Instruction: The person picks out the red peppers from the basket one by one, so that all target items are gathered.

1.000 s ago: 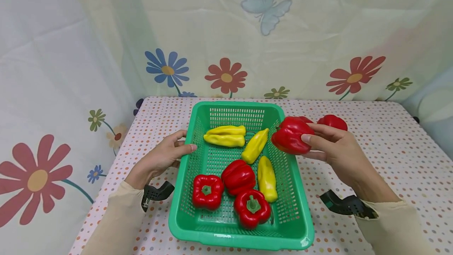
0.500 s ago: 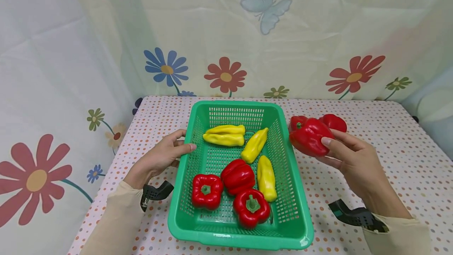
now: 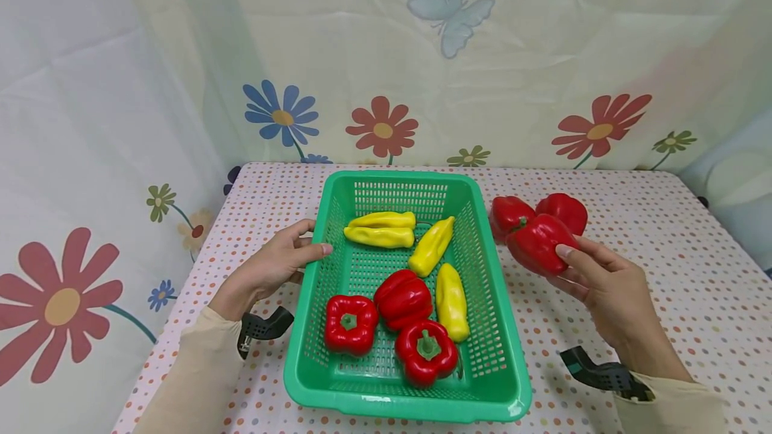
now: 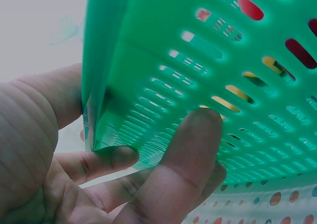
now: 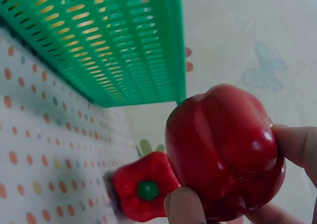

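My left hand (image 3: pixel 274 263) holds the left rim of a green basket (image 3: pixel 301 353), thumb over the edge and fingers against the slotted outer wall (image 4: pixel 163 85). To the right of the basket, my right hand (image 3: pixel 615 290) grips a red bell pepper (image 3: pixel 539 244) between thumb and fingers. In the right wrist view that pepper (image 5: pixel 223 149) appears off the table. Just behind it are two more red bell peppers, one near the rim (image 3: pixel 509 211) and one farther right (image 3: pixel 563 209). Inside the basket, three red bell peppers (image 3: pixel 404 300) lie toward the front, among several yellow peppers (image 3: pixel 431 246).
The basket stands on a table with a dotted cloth (image 3: pixel 651 220). A flowered curtain (image 3: pixel 519 72) hangs along the back and left side. Dark wrist mounts (image 3: pixel 603 374) sit below both hands.
From above the basket's right rim, my right hand has carried the red bell pepper right and outside the basket, close to the two other peppers. The left hand stays on the rim.
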`<state>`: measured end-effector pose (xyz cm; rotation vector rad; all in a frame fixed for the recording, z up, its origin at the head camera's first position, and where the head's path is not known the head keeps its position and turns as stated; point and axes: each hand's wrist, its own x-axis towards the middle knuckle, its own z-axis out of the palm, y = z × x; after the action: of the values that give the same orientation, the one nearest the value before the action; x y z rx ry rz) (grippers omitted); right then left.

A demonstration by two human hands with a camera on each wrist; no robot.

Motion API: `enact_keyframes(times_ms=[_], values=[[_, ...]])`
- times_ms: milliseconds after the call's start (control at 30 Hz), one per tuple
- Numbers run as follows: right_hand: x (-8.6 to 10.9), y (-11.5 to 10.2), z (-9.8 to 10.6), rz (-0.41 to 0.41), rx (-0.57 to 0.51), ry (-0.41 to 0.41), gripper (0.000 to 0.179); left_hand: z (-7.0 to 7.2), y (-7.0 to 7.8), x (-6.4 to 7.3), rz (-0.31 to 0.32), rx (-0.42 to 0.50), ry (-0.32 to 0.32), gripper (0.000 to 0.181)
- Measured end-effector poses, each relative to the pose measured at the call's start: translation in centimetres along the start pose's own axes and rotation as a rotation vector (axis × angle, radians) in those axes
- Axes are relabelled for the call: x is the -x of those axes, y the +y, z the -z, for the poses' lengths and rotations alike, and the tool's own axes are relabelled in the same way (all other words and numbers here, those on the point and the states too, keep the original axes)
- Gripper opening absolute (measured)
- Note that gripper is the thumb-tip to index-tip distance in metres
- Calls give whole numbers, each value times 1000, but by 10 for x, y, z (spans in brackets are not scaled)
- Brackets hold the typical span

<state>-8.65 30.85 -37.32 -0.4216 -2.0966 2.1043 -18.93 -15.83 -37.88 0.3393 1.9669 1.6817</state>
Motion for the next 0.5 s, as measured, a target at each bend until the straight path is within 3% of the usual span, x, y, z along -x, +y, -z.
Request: enact_keyframes(times_ms=[200,500], values=[[-3,12,1,-65,-18,14,51,0,-2,0,1,1,-7,51],[-4,27,-3,-122,37,58,74,0,-1,0,1,3,-7,51]])
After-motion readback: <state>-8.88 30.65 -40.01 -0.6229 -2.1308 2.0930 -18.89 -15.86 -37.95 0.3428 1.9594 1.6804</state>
